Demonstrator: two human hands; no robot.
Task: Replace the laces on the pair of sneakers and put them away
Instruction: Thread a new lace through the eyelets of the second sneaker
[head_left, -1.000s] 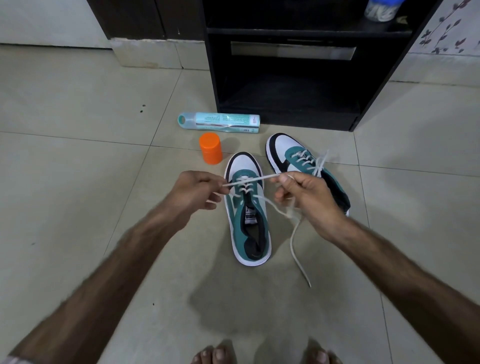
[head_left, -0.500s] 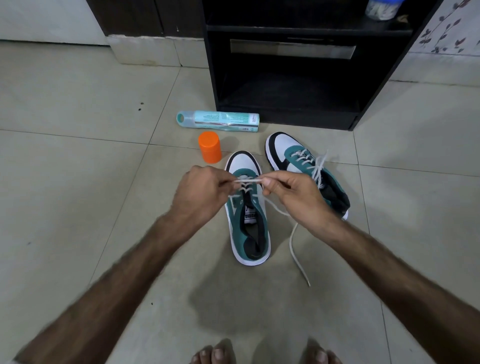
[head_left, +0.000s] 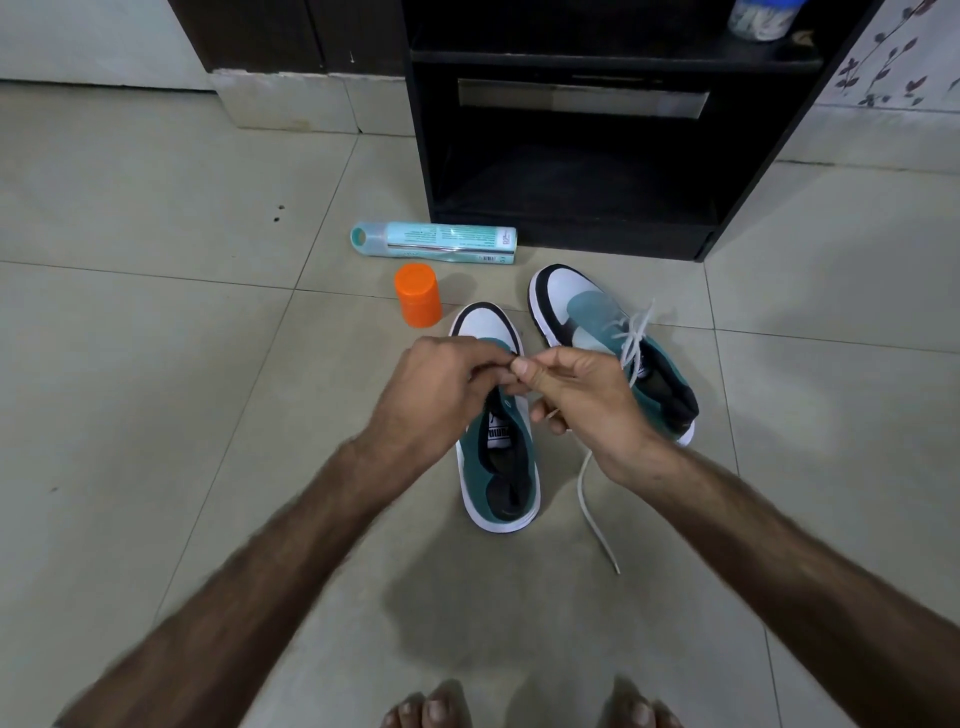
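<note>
Both forearms reach forward and converge at mid-scene. The left hand (head_left: 441, 384) and right hand (head_left: 576, 395) meet fingertip to fingertip, fingers curled in pinches, knuckles upward. Bare toes (head_left: 431, 709) show near.

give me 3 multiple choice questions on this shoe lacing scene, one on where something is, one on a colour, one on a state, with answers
1. Where does the orange cap stand?
A. on the black shelf unit
B. on the floor between the teal tube and the near sneaker
C. inside the far sneaker

2. What colour is the lace trailing on the floor?
A. white
B. black
C. orange

3. What are the two hands doing?
A. resting flat on the floor
B. lifting the teal tube
C. meeting over the near sneaker with fingers pinched together

Answers:
1. B, the cap sits on the tile just in front of the teal tube, beside the toe of the near sneaker.
2. A, the loose end shows white against the tile.
3. C, the left hand and right hand meet above the near sneaker's eyelets.
</note>
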